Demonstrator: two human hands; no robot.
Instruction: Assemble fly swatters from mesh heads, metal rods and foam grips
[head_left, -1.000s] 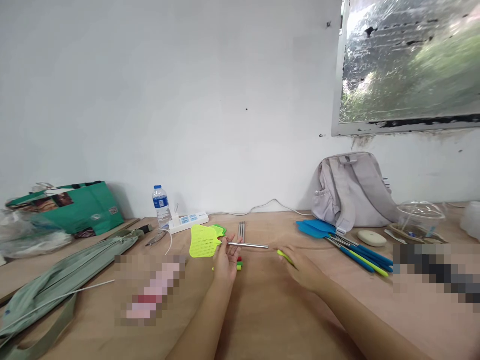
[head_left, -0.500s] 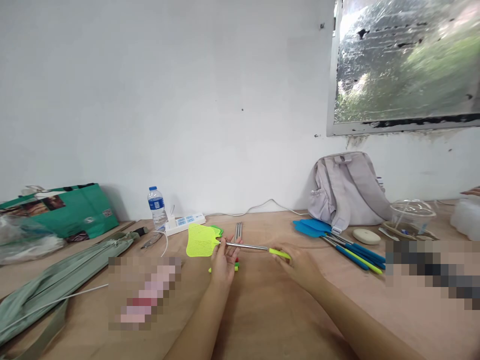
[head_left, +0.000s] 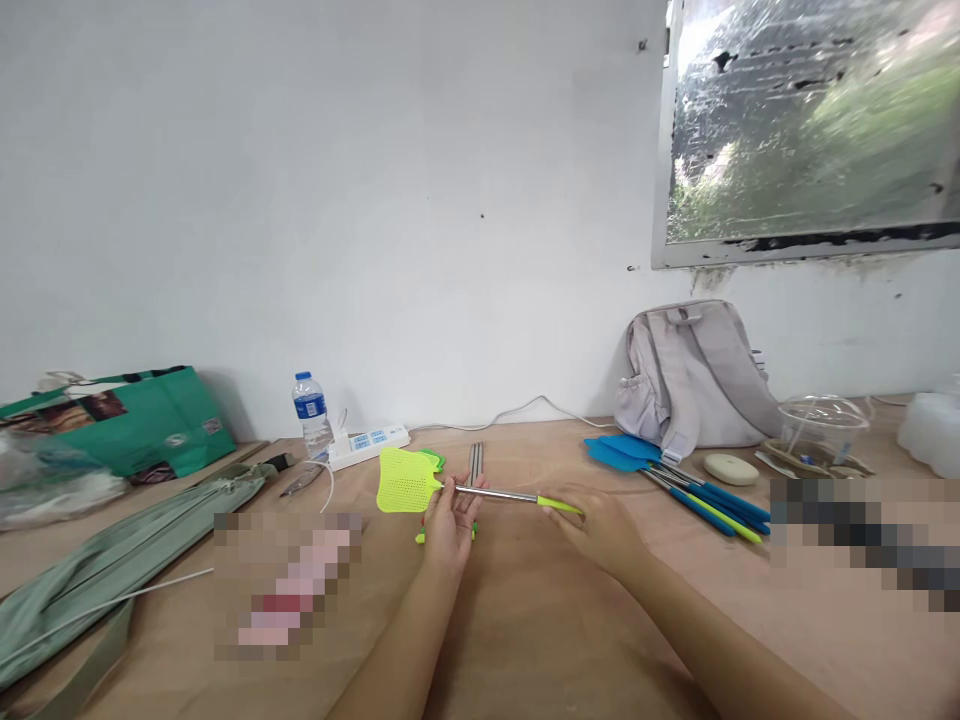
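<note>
A yellow-green fly swatter with a thin metal rod is held level above the wooden table. My left hand pinches the rod right behind the mesh head. My right hand grips the swatter's green handle at the other end. Under my left hand lie small green and red handle pieces. Two bare metal rods lie just behind the swatter.
Several blue fly swatters lie to the right before a grey backpack. A water bottle and power strip stand at the back. A green bag and a grey-green cloth bag lie at left.
One second ago the rod's end was bare and my right hand held the green handle apart from it. Now the handle sits on the rod's end, both hands holding the swatter.
</note>
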